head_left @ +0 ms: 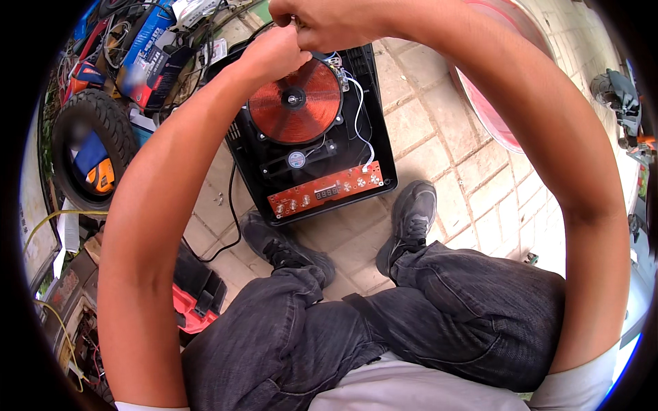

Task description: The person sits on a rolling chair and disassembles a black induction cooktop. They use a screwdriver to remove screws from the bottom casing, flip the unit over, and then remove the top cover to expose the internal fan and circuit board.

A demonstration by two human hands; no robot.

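Note:
An opened induction cooker (380, 147) with a black housing lies on the paving in front of my feet. Inside it sit a round copper coil (312, 120), a small fan with a pale round label (296, 159) and a reddish control board (325, 193) along the near edge. A white cable (359, 109) runs down to that board. Above the far end of the housing, my left hand (279, 53) is closed, its fingers meeting those of my right hand (325, 24), closed too. Whatever small thing they pinch is mostly hidden by the fingers.
At left stand a black tyre (96, 147), a blue box (147, 51) and jumbled tools and cables. A red and black case (199, 294) lies beside my left leg. A large pinkish round tub (490, 103) is at upper right. A black cord (236, 219) crosses the paving.

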